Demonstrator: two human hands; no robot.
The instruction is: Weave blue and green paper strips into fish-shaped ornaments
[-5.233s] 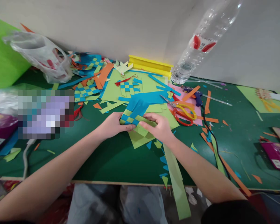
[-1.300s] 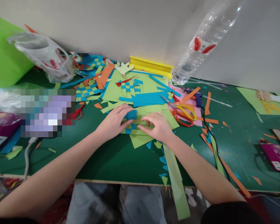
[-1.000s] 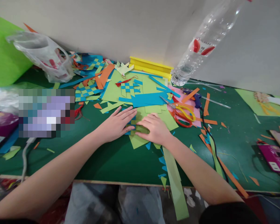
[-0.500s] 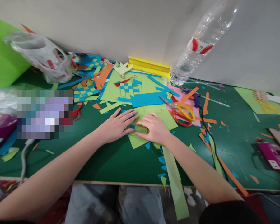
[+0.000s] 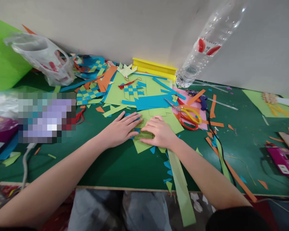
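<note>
My left hand [image 5: 121, 130] lies flat, fingers spread, over blue and light-green paper strips [image 5: 135, 132] that it largely covers. Close by on the right, my right hand [image 5: 160, 131] is cupped on the light-green paper, its thumb and index finger apart. A light-green paper strip [image 5: 146, 135] shows in the gap between them; the other fingers curl under, partly hidden. Below both hands a light-green sheet [image 5: 142, 146] rests on the green table [image 5: 106, 170]. Right of my right hand lie scissors [image 5: 189, 115] with red and yellow handles.
A blue paper piece [image 5: 151, 102] and a woven paper fish [image 5: 132, 91] lie behind the hands. A clear bottle [image 5: 195, 57] stands near the wall beside a yellow holder [image 5: 154, 69]. A glue gun [image 5: 202, 101] trails a black cord. Long green strips [image 5: 183, 192] overhang the front edge.
My hands stay almost in place. The thumb and index finger of my right hand look slightly farther apart from the left hand.
</note>
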